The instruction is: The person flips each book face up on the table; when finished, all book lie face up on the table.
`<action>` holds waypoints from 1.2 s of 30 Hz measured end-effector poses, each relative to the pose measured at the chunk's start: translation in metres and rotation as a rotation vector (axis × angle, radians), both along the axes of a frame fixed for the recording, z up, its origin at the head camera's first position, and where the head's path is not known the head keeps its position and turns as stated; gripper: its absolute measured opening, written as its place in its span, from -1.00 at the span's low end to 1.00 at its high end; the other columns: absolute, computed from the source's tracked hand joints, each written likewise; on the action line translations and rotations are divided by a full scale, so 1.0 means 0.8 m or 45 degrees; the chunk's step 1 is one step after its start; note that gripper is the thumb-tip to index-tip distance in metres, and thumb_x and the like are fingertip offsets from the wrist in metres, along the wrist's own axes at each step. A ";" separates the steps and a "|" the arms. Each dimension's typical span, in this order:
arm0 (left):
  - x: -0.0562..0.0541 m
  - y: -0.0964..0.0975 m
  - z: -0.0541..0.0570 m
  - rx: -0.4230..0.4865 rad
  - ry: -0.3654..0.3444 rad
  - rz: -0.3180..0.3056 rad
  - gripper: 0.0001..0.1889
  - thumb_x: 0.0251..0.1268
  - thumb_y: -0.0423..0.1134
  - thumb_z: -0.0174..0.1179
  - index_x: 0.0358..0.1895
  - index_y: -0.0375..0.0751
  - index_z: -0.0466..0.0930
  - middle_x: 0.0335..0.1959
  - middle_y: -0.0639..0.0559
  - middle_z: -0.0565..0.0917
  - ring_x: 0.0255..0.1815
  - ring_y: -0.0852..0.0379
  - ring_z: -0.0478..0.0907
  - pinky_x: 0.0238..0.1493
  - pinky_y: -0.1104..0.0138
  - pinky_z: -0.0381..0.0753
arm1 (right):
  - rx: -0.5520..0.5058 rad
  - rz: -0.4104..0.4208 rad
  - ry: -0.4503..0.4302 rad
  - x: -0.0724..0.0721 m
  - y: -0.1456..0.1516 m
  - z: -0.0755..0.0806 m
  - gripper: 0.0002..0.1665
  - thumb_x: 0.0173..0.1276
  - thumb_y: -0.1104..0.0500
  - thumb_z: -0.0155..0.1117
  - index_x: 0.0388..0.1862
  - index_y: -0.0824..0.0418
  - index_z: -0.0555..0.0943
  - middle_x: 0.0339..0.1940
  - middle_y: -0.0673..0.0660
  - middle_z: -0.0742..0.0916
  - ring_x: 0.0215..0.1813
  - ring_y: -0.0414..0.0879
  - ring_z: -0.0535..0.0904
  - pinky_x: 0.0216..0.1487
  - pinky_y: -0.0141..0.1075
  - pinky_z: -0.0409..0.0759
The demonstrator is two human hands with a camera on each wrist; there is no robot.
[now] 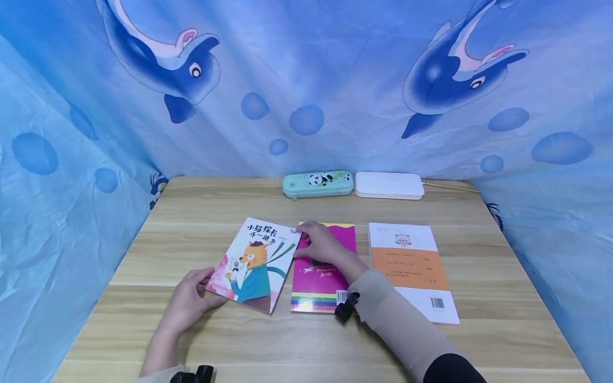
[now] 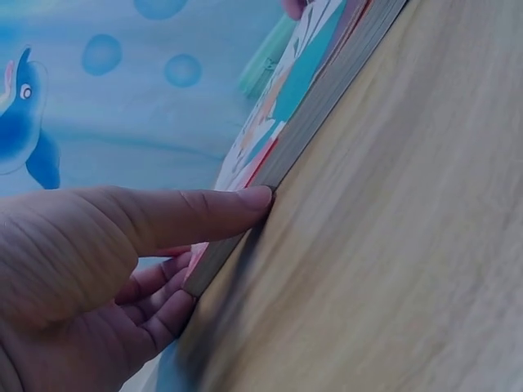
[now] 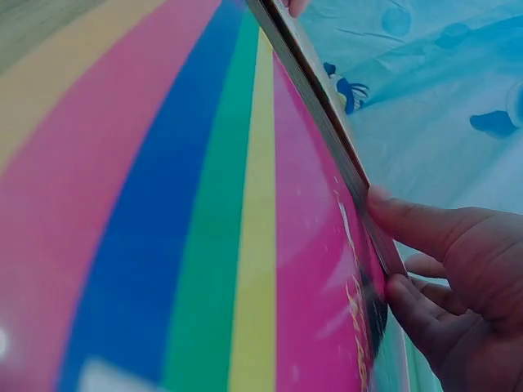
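A picture book (image 1: 256, 266) with an orange cat in a teal coat on its cover lies tilted at the left of the table. My left hand (image 1: 189, 298) holds its lower left corner, the thumb (image 2: 221, 214) along the bottom edge and the fingers around the side. At the upper right corner my right hand (image 1: 325, 247) grips the book between thumb and fingers (image 3: 421, 314). Beneath that hand and forearm lies a magenta book (image 1: 306, 284) with rainbow stripes, partly hidden. The picture book's right edge comes close to it.
Further right lies a white and orange book (image 1: 407, 266), back cover up, partly behind my right sleeve (image 1: 397, 324). Along the back edge sit a green panda pencil case (image 1: 318, 184), a white case (image 1: 389, 186) and a thin stick (image 1: 450, 186). Blue dolphin-print curtain (image 1: 306, 69) surrounds the wooden table (image 1: 287, 351).
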State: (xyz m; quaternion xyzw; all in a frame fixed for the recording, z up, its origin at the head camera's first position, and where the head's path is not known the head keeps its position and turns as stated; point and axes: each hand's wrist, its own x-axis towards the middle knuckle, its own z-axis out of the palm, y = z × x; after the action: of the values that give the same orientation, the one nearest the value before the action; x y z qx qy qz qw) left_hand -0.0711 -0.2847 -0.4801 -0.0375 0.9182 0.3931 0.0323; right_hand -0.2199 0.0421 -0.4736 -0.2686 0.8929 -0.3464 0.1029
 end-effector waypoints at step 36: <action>0.015 -0.014 0.001 -0.091 -0.009 0.080 -0.16 0.13 -0.21 0.53 0.39 -0.58 0.33 0.12 -0.29 0.45 0.00 -0.13 0.56 -0.11 0.38 0.66 | 0.099 0.097 0.010 -0.044 -0.065 -0.008 -0.29 0.27 0.04 0.53 0.37 0.15 0.54 0.39 0.11 0.58 0.49 -0.01 0.38 0.51 -0.19 0.30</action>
State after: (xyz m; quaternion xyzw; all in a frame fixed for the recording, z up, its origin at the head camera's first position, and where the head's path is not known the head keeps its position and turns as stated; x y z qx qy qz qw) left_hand -0.0587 -0.2961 -0.4792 -0.0690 0.9298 0.3609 0.0218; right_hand -0.2551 -0.0101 -0.4802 -0.2996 0.8952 -0.3063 0.1228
